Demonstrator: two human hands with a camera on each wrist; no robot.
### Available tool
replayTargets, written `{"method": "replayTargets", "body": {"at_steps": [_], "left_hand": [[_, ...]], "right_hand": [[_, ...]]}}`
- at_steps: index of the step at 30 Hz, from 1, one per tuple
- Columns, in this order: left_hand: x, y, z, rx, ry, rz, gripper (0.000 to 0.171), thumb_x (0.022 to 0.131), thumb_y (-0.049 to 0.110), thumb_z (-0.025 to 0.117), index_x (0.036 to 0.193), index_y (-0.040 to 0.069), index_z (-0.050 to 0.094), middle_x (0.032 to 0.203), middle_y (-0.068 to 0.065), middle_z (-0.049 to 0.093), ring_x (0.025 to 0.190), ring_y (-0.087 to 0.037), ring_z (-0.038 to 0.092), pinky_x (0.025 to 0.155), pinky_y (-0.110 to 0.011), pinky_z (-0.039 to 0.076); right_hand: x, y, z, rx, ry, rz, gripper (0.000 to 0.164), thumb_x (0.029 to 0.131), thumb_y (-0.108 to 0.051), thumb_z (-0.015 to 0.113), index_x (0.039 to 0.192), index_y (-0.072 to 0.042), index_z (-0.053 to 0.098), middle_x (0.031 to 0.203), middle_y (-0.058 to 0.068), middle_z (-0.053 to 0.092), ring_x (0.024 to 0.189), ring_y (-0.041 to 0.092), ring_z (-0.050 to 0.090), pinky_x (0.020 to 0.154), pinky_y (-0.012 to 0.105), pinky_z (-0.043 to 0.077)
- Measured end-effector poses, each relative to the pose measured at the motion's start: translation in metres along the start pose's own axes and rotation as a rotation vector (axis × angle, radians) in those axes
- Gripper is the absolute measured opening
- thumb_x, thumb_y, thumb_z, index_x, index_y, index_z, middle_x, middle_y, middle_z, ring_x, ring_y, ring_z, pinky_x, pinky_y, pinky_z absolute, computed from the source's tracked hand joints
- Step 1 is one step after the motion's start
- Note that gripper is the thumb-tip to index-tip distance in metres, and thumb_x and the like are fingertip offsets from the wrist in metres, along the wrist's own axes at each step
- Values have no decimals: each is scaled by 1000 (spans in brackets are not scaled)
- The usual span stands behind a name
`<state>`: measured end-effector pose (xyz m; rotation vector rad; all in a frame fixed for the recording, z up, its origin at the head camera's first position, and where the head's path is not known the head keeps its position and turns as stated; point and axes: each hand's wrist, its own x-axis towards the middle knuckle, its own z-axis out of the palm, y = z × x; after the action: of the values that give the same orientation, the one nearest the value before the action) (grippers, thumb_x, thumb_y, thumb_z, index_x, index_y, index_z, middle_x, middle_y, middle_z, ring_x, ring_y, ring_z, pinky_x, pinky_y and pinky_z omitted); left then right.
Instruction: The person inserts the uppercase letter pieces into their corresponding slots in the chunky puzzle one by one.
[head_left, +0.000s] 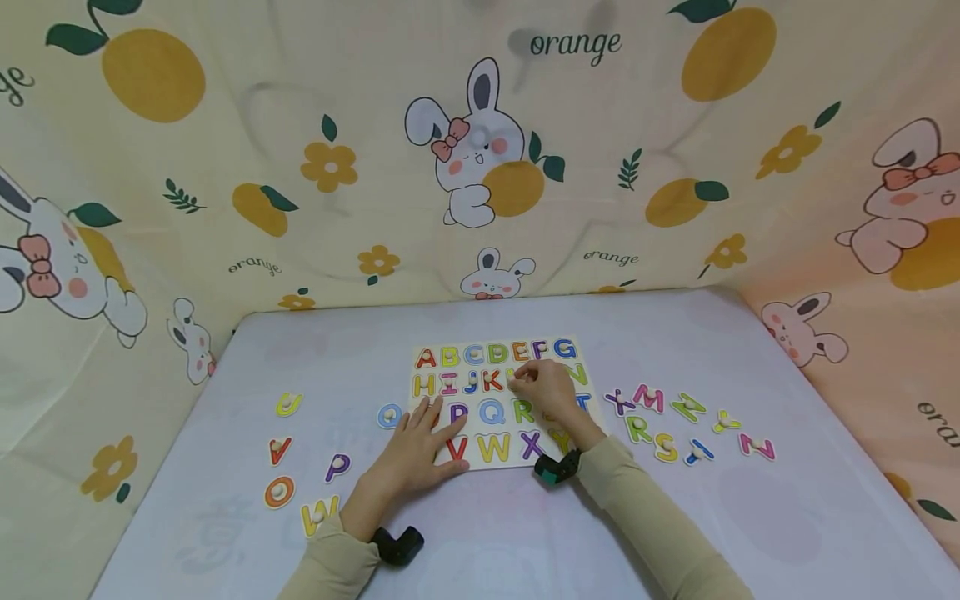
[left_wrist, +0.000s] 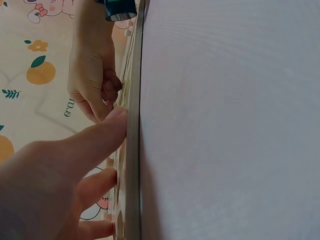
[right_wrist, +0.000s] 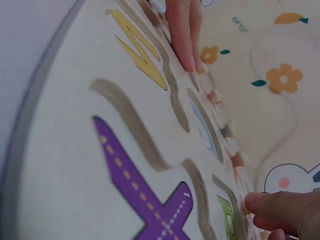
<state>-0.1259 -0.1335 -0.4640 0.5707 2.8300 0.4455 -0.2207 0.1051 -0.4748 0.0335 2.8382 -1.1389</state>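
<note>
Steadying looks to be the job of the left hand (head_left: 420, 447) – we see it spread across the lower left part of the alphabet puzzle board (head_left: 515, 458), fingers apart and gripping nothing, thumb by the near edge. Prob. that keeps the board from sliding on the white bench (head_left: 517, 542).

The right hand (head_left: 549, 388), apart from the left, has thumb & fingertips pinched together just beside the red letter K (head_left: 492, 381), at the L spot in the 2nd row. We take the bit of yellow under them for a letter L (head_left: 512, 375); it's mostly hidden, so we can't tell if it's fully seated. A fingertip pinch makes sense: the letters have small pale knobs, & neighbours sit close.

Rows A–G and H–K carry knobbed pieces; the purple X recess (right_wrist: 150, 200) is bare, its printed shape showing.

Loose pieces lie either side, approx. within reach of each hand, prob. so the middle stays free for the board. On the left we have, e.g., the orange O (head_left: 279, 492), red V (head_left: 280, 451) & purple P (head_left: 338, 467), plus a blue Q (head_left: 390, 415) right by the board; on the right, a pink M (head_left: 648, 397), green R (head_left: 638, 429), blue T (head_left: 698, 452), etc.
</note>
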Motion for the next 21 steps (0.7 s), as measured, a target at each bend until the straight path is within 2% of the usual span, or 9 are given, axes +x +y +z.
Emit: {"method": "replayTargets", "body": {"at_steps": [7, 21], "left_hand": [[0, 2, 0, 4, 2, 13, 68, 88, 57, 59, 147, 28, 40, 161, -18, 20, 150, -41, 17, 119, -62, 18], [1, 1, -2, 10, -10, 20, 66, 90, 53, 58, 147, 27, 40, 162, -14, 19, 151, -40, 14, 120, -59, 20]], "right_hand": [[-10, 3, -12, 24, 36, -65, 24, 82, -27, 76, 96, -7, 74, 72, 4, 61, 63, 13, 47, 55, 21, 33], [-35, 19, -60, 32, 66, -152, 24, 88, -21, 70, 103, -2, 73, 72, 7, 56, 68, 15, 44, 54, 20, 31]]}}
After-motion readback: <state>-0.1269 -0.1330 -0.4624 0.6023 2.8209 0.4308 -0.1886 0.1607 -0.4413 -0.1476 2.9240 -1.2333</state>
